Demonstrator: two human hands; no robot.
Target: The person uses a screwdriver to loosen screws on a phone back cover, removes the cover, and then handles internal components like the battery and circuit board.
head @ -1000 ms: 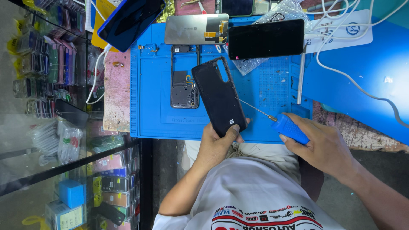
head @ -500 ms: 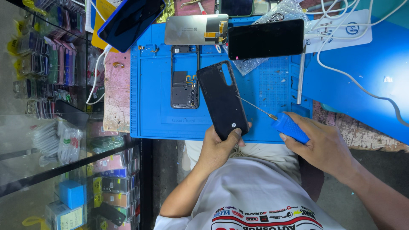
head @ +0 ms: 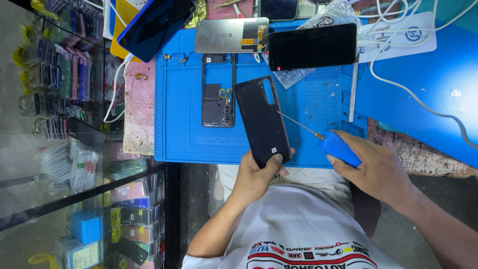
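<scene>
The left hand point(head: 256, 174) holds a black phone point(head: 263, 121) by its bottom end, thumb on top. The phone lies back side up on a blue mat point(head: 179, 124), a bit tilted, near the front edge of the mat.

The right hand point(head: 378, 172) is closed around the blue handle of a screwdriver point(head: 326, 139). Its thin metal tip points at the right side of the phone and sits very close to it. I cannot tell if it touches.

Just left of the phone lies a phone frame point(head: 218, 90) with no screen in it. Above the frame lies a grey screen part point(head: 231, 36), face down. Next to that, a second dark phone point(head: 312, 46) rests on bubble wrap point(head: 333, 12). A blue phone point(head: 155, 24) lies at the top left, off the mat. White cables point(head: 398, 30) curl at the top right of the bench point(head: 139, 114). A glass case point(head: 64, 149) with small goods stands to the left.
</scene>
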